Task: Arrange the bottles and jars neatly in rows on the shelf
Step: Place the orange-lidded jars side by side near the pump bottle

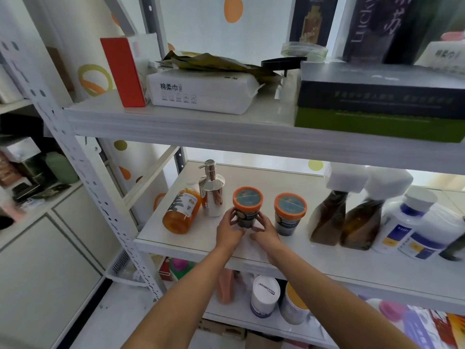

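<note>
Red-orange box (pixel 123 71) stands upright, just beside a white tissue pack (pixel 201 93); dried leaves (pixel 216 62) lie on the pack. To the right, a dark box (pixel 377 89) sits stacked on a green box (pixel 364 124). White cabinet (pixel 50 248) at lower left

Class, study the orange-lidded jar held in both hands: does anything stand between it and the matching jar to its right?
Nothing visible does. The left hand and right hand grip the held jar; only bare shelf lies between it and the matching jar. The silver pump bottle stands on its left.
</note>
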The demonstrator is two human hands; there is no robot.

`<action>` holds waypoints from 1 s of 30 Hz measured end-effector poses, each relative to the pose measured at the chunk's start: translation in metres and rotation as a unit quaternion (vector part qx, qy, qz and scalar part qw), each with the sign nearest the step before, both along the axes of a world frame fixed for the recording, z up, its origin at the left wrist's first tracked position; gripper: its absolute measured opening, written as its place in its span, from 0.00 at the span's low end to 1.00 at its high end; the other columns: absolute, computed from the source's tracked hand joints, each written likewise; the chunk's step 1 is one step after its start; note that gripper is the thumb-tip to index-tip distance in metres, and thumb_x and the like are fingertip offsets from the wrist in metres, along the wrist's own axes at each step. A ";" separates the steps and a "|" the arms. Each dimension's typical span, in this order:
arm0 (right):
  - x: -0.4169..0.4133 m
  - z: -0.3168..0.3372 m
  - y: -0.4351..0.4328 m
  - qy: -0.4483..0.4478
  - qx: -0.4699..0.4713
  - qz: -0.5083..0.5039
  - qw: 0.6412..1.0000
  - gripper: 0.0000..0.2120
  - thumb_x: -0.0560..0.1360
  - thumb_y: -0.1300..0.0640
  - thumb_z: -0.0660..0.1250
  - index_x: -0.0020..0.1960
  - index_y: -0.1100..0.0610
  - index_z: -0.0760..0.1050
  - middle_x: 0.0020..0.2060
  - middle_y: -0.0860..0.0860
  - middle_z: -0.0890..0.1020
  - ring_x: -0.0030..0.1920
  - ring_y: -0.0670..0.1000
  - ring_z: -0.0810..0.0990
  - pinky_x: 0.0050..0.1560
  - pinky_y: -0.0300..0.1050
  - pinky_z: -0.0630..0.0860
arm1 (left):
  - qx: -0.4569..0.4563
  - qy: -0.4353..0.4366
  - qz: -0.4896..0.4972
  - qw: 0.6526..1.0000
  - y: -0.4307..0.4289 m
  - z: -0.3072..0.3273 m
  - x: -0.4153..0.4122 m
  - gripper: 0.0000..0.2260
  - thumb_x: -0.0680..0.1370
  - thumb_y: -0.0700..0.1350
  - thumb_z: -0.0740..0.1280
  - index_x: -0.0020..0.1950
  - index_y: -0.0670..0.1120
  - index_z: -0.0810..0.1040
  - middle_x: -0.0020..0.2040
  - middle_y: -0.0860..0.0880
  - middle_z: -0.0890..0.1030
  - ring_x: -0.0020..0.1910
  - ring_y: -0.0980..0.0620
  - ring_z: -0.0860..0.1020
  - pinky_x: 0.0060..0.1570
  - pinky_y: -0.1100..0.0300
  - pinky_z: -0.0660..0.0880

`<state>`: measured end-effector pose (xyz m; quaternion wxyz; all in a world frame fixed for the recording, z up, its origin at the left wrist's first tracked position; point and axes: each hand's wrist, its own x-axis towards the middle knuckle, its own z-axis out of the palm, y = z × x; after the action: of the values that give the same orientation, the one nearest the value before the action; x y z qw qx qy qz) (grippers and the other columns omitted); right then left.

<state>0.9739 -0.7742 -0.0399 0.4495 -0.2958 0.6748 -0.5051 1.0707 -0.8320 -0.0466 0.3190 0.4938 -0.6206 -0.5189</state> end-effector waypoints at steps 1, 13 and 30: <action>0.000 -0.001 0.002 -0.002 0.000 -0.002 1.000 0.35 0.74 0.75 0.58 0.75 0.51 0.57 0.73 0.49 0.64 0.68 0.53 0.70 0.56 0.44 0.72 | 0.002 -0.001 -0.002 1.000 0.001 0.000 -0.002 0.27 0.74 0.31 0.66 0.71 0.45 0.67 0.69 0.44 0.72 0.68 0.45 0.71 0.64 0.54 0.70; -0.001 0.002 0.023 -0.001 0.007 -0.024 1.000 0.33 0.74 0.74 0.57 0.74 0.51 0.59 0.71 0.50 0.68 0.65 0.53 0.73 0.56 0.43 0.73 | 0.014 -0.022 -0.051 0.998 0.006 0.005 -0.012 0.28 0.74 0.31 0.64 0.73 0.46 0.66 0.70 0.45 0.72 0.68 0.45 0.71 0.67 0.50 0.69; 0.042 -0.007 0.012 -0.007 0.061 -0.077 0.995 0.24 0.75 0.71 0.61 0.70 0.62 0.65 0.67 0.56 0.72 0.66 0.55 0.71 0.66 0.45 0.68 | 0.033 -0.019 0.010 0.999 0.003 -0.008 0.031 0.24 0.73 0.31 0.67 0.69 0.40 0.70 0.65 0.41 0.74 0.62 0.47 0.75 0.60 0.57 0.74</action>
<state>1.0162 -0.7622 -0.0470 0.4311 -0.2120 0.7219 -0.4980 1.1014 -0.8291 -0.0545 0.2960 0.5202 -0.6036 -0.5267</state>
